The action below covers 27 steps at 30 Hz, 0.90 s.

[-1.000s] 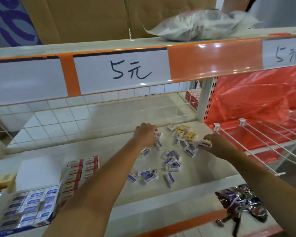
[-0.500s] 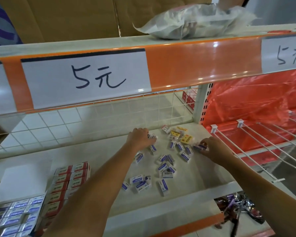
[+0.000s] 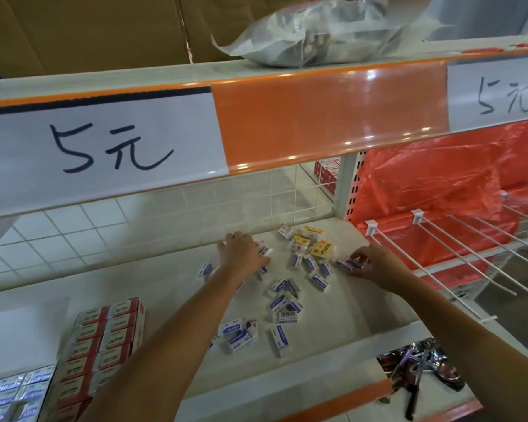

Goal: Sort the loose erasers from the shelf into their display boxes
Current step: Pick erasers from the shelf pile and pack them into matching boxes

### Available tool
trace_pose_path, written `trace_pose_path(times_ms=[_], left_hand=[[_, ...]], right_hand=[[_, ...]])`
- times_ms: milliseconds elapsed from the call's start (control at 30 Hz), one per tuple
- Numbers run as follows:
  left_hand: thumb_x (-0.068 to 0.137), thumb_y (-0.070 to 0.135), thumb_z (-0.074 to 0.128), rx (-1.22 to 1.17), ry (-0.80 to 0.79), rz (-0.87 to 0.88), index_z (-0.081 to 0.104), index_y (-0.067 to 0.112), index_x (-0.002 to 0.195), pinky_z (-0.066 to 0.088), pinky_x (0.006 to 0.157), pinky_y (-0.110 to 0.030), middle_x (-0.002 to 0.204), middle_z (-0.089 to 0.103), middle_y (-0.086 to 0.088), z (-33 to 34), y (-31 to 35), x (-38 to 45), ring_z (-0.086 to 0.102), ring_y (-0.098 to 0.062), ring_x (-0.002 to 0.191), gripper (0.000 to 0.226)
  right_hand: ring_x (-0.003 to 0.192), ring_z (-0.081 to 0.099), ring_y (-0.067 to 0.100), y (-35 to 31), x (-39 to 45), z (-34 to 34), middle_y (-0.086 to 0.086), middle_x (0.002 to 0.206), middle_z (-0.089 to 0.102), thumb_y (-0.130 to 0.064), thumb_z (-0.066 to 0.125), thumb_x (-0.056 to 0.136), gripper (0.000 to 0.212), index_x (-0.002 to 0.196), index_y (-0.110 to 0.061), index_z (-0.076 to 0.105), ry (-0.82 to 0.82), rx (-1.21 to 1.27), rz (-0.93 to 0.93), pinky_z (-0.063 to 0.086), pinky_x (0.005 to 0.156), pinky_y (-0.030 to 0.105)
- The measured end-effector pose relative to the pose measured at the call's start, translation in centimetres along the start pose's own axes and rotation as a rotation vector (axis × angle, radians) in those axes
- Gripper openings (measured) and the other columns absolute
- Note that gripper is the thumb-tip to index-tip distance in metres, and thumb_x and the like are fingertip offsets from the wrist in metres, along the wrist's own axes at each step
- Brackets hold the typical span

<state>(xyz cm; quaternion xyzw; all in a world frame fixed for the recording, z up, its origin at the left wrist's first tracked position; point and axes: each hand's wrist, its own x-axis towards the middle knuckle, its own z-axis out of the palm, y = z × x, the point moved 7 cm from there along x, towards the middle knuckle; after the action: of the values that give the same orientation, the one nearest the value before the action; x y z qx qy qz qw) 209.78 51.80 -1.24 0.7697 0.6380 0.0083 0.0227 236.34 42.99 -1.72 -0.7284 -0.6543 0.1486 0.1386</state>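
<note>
My left hand [image 3: 241,254] lies over erasers [image 3: 282,303] strewn on the shelf [image 3: 171,287], grip hidden, my right hand [image 3: 375,264] pinches one, and the boxes [image 3: 104,339] sit far left.

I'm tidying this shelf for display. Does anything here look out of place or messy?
Yes. Blue-and-white erasers lie scattered at all angles across the shelf, not in the blue display box at the lower left. A few yellow-labelled ones are mixed in at the back. The red box looks neatly filled.
</note>
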Motion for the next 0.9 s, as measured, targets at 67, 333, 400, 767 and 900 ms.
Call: trace_pose_path(times_ms=[67, 333, 400, 767, 900], left_hand=[[0.082, 0.058, 0.057, -0.055, -0.013, 0.019, 0.038, 0.011, 0.134, 0.034, 0.099, -0.044, 0.135, 0.041, -0.011, 0.3, -0.3, 0.1, 0.037, -0.029, 0.124, 0.073], [0.079, 0.053, 0.064, -0.191, 0.028, 0.078, 0.042, 0.021, 0.13, 0.032, 0.096, -0.041, 0.132, 0.047, -0.003, 0.3, -1.1, -0.3, 0.039, -0.024, 0.121, 0.064], [0.079, 0.052, 0.065, -0.204, 0.037, 0.088, 0.042, 0.023, 0.131, 0.032, 0.097, -0.041, 0.131, 0.047, -0.002, 0.3, -1.2, -0.5, 0.039, -0.023, 0.121, 0.064], [0.078, 0.051, 0.066, -0.283, 0.085, 0.152, 0.043, 0.023, 0.132, 0.031, 0.101, -0.038, 0.131, 0.047, -0.001, -0.6, -1.6, -1.7, 0.039, -0.022, 0.121, 0.065], [0.079, 0.05, 0.066, -0.254, 0.102, 0.195, 0.043, 0.023, 0.132, 0.03, 0.102, -0.038, 0.129, 0.047, -0.002, -1.1, -1.1, -2.3, 0.038, -0.022, 0.122, 0.064]], right_hand=[[0.084, 0.059, 0.012, 0.2, -0.1, 0.0, 0.003, 0.104, 0.065, -0.029, 0.071, 0.081, 0.039, 0.115, -0.011, 0.063, -0.013, 0.029, -0.002, 0.048, 0.072, 0.018], [0.088, 0.056, 0.011, 0.2, 0.0, 0.0, 0.005, 0.11, 0.064, -0.024, 0.068, 0.084, 0.038, 0.118, -0.01, 0.062, -0.059, 0.068, -0.026, 0.042, 0.068, 0.012], [0.088, 0.055, 0.01, 0.2, -0.1, -0.1, 0.005, 0.111, 0.064, -0.024, 0.068, 0.084, 0.038, 0.119, -0.01, 0.061, -0.074, 0.07, -0.041, 0.04, 0.066, 0.01], [0.094, 0.051, 0.011, 0.0, -0.6, -0.1, 0.005, 0.118, 0.06, -0.018, 0.065, 0.087, 0.04, 0.125, -0.011, 0.058, -0.142, 0.056, -0.119, 0.038, 0.069, 0.007], [0.101, 0.051, 0.014, -0.2, -0.7, 0.1, 0.004, 0.119, 0.057, -0.019, 0.065, 0.087, 0.041, 0.127, -0.013, 0.056, -0.201, 0.039, -0.123, 0.038, 0.079, 0.014]])
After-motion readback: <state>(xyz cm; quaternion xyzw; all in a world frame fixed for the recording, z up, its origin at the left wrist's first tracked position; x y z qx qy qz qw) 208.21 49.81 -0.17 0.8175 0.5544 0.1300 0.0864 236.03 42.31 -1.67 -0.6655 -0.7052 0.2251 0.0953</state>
